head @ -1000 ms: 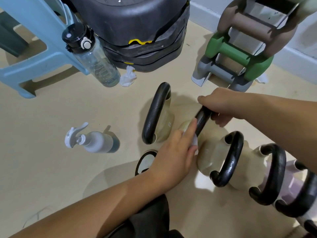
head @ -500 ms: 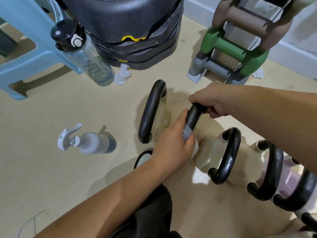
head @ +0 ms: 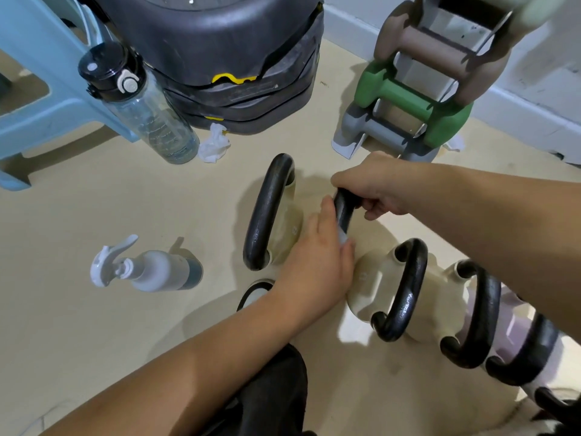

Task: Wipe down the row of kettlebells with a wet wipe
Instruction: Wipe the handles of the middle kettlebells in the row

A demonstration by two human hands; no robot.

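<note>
Several kettlebells with cream bodies and black handles stand in a row on the beige floor, running from the first kettlebell (head: pixel 273 212) down to the right past the third kettlebell (head: pixel 405 291). The second kettlebell's handle (head: pixel 343 204) sits between my hands. My right hand (head: pixel 375 185) grips its top end. My left hand (head: pixel 320 262) presses a white wet wipe (head: pixel 343 238) around the lower part of that handle. The wipe is mostly hidden under my fingers.
A white spray bottle (head: pixel 147 272) lies on the floor at left. A clear water bottle (head: pixel 141 105) and a crumpled used wipe (head: pixel 215 146) stand behind it. A black weight stack (head: pixel 239 58), a dumbbell rack (head: pixel 418 99) and a blue stool (head: pixel 34 89) are at the back.
My left hand slid the wipe up along the second kettlebell's handle toward my right hand. The right hand kept its grip on the handle's top.
</note>
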